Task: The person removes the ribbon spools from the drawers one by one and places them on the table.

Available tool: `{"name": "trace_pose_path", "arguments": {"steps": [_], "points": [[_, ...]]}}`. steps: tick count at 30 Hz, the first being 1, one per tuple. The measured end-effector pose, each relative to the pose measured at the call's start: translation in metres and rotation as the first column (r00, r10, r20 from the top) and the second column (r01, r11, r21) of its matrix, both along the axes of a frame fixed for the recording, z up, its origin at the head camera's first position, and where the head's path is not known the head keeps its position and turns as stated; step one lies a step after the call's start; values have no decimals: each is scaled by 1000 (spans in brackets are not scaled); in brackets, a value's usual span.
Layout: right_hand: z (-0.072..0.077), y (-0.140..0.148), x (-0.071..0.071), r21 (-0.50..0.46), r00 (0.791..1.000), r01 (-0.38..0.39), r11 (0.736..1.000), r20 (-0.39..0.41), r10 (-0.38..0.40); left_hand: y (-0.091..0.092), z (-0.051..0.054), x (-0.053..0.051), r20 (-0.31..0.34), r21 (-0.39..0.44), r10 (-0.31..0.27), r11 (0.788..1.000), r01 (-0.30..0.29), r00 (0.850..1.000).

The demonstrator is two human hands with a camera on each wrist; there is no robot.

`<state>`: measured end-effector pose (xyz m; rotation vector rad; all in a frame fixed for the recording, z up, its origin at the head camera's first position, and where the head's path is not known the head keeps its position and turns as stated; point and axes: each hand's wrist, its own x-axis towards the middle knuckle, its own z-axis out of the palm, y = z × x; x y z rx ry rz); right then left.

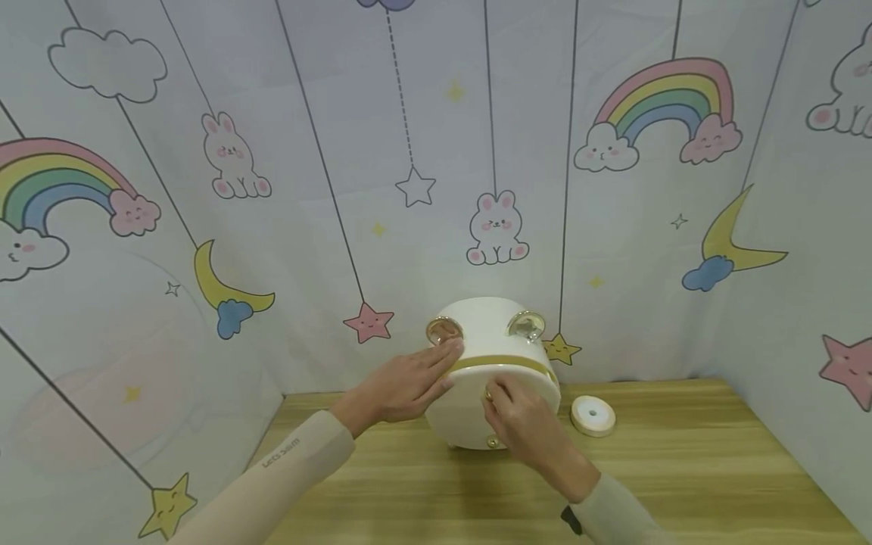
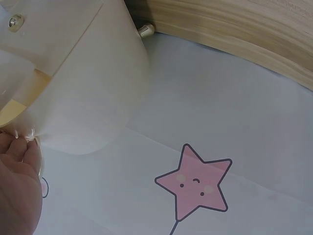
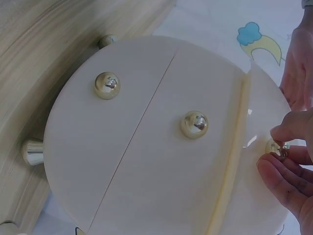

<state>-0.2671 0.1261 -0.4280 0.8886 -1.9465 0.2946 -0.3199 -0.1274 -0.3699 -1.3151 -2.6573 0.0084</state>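
A white rounded box [image 1: 490,322] with gold ear-shaped rings [image 1: 527,326] on top and a gold band stands on the wooden table. My left hand [image 1: 407,384] rests with extended fingers on its upper left side, beside the left ear. At the front, my right hand [image 1: 523,418] pinches a small gold knob [image 3: 272,146] on the lid, between thumb and fingers. The lid is slightly raised; a yellowish strip [image 3: 234,142] shows along its edge in the right wrist view. Two more gold knobs, an upper one [image 3: 194,124] and a lower one [image 3: 107,85], sit on the front panels.
A flat round spool [image 1: 593,415] of pale ribbon lies on the table [image 1: 654,477], right of the box. Behind and at both sides hangs a white cloth [image 1: 327,227] printed with stars, rabbits, moons and rainbows. Short gold feet [image 3: 33,152] support the box.
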Motion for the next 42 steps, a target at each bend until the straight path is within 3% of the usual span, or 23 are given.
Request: {"name": "trace_pose_path", "arguments": {"steps": [8,20,42], "points": [[-2,-2,-9,-4,999,31,999,-32,-32,1,0,0,-3,-6,0,1000,0,1000],[-3,-1,-18,-25,999,36,999,-21,-37,2,0,1,-6,10,-2,1000,2,1000],[-5,-1,-25,-37,999,22,999,-27,-23,3,-2,2,5,26,7,1000,-7,1000]]}}
